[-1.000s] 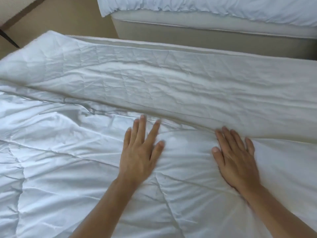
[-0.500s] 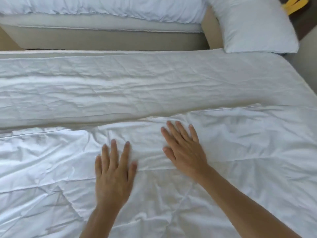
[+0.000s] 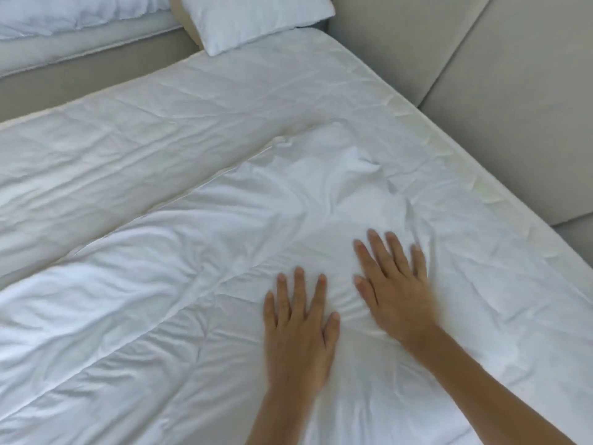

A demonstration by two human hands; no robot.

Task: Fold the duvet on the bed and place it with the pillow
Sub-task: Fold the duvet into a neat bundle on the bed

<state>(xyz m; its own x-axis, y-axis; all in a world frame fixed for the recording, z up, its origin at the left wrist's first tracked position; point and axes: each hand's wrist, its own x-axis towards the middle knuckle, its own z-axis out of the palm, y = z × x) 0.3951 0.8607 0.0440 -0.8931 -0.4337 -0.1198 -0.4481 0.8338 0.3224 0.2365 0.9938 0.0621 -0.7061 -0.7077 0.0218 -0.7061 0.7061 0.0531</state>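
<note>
Duvet (image 3: 192, 316) lies under the flat, open left hand (image 3: 298, 332) and right hand (image 3: 393, 293), pillow (image 3: 256, 20) beyond.

pillow (image 3: 253, 19) top cropped, right hand (image 3: 393, 289) blurred

Both hands lie flat, fingers spread, on the white duvet (image 3: 199, 316), the left hand (image 3: 300, 329) just beside the right hand (image 3: 393, 284), while the duvet's folded edge runs across the bed (image 3: 192, 123) toward the pillow (image 3: 256, 17) at its far corner.
</note>
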